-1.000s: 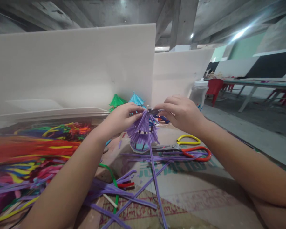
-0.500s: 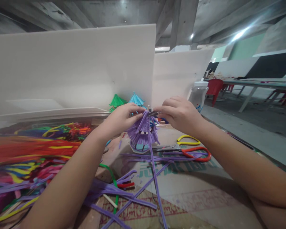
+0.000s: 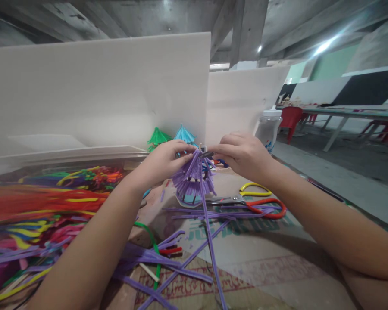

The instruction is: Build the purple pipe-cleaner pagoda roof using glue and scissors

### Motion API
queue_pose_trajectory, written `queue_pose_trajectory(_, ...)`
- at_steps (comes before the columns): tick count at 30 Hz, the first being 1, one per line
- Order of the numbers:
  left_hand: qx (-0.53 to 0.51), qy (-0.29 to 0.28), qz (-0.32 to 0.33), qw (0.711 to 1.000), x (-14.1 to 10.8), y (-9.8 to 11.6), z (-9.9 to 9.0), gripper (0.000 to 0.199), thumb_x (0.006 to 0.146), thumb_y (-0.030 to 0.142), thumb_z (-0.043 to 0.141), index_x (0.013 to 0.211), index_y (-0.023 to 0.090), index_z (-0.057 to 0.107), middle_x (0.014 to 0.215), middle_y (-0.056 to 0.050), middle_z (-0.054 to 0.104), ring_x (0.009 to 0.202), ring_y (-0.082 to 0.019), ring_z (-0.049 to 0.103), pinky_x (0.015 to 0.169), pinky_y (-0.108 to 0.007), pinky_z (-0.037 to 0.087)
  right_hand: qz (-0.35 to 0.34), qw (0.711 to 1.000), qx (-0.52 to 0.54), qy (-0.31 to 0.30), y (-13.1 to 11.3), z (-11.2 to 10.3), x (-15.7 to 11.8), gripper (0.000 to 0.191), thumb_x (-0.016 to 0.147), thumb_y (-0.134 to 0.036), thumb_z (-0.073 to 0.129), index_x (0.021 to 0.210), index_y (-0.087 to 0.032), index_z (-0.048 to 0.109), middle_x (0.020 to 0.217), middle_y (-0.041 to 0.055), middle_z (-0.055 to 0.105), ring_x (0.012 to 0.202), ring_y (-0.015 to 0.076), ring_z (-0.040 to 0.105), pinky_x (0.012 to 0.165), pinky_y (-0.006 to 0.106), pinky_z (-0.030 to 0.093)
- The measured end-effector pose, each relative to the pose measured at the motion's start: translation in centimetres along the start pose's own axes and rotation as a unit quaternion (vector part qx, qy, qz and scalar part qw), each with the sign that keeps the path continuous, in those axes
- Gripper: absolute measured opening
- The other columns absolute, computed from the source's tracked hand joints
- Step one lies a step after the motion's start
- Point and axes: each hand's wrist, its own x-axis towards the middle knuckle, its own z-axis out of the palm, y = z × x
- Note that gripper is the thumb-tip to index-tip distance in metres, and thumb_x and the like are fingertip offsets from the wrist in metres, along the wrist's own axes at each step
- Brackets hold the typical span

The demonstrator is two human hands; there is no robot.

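Note:
A purple pipe-cleaner model (image 3: 194, 183), with two tiers of short strands like a layered roof, stands on a pale base at the middle of the table. My left hand (image 3: 171, 159) pinches its upper left side between thumb and fingers. From the right, my right hand (image 3: 242, 153) is closed on a small dark metal tool (image 3: 207, 154), its kind unclear, whose end touches the model near the top. One long purple pipe cleaner (image 3: 208, 232) hangs from there down across the table towards me.
Scissors (image 3: 261, 208) with red and yellow handles lie right of the model, over purple pipe cleaners. Coloured pipe cleaners (image 3: 45, 202) heap at left. Behind stand a green model (image 3: 158, 137), a blue model (image 3: 185, 134), a bottle (image 3: 269, 127) and white boards (image 3: 100, 94).
Almost nothing differs. Both hands keep their hold at the top of the purple model, and the view has shifted very slightly.

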Motion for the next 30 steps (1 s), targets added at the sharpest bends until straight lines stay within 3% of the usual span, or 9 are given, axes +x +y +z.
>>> queue_pose_trajectory(11, 0.0, 0.0, -0.002, 1.0, 0.01, -0.13, 0.02, 0.026, 0.095, 0.027, 0.054, 0.112, 0.02, 0.073, 0.108, -0.005, 0.074, 0.1, -0.019, 0.065, 0.088, -0.032, 0.049, 0.033, 0.998, 0.028, -0.047, 0.36, -0.17, 0.01, 0.024, 0.099, -0.025, 0.051, 0.104, -0.016, 0.073, 0.078, 0.006, 0.065, 0.074, 0.0178, 0.054, 0.068, 0.031, 0.036)
queue_pose_trajectory(30, 0.008, 0.001, 0.007, 1.0, 0.0, 0.09, 0.05, 0.027, 0.095, 0.028, 0.054, 0.112, 0.02, 0.073, 0.108, -0.005, 0.074, 0.101, -0.019, 0.065, 0.088, -0.031, 0.048, 0.014, 1.0, 0.007, -0.017, 0.07, 0.27, -0.1, 0.022, 0.099, -0.024, 0.052, 0.1, -0.019, 0.074, 0.076, 0.0039, 0.067, 0.072, 0.0163, 0.054, 0.068, 0.031, 0.035)
